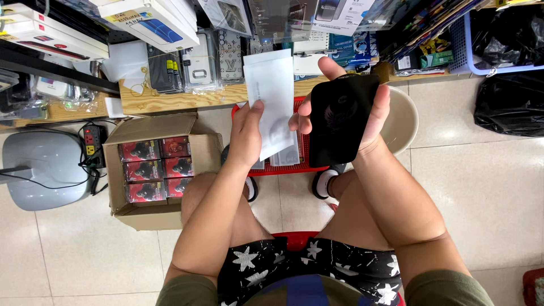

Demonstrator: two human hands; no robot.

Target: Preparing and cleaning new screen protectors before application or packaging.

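Note:
My left hand [247, 135] grips a white paper sleeve [273, 96], thumb on its front, held upright in front of me. My right hand [345, 107] holds a flat black rectangular sheet [340, 120], like a phone screen protector, its fingers curled behind it and the thumb near the sleeve's right edge. The two items sit side by side, almost touching. Below them stands a red plastic stool [283, 168] with a few clear packets lying on it. My knees and feet show under the hands.
An open cardboard box [148, 211] of small red packages stands on the tiled floor at left. A grey fan base [42, 170] and power strip [92, 141] lie further left. A wooden shelf [164, 101] holds phone cases. A beige stool [403, 119] and black bags [510, 105] are at right.

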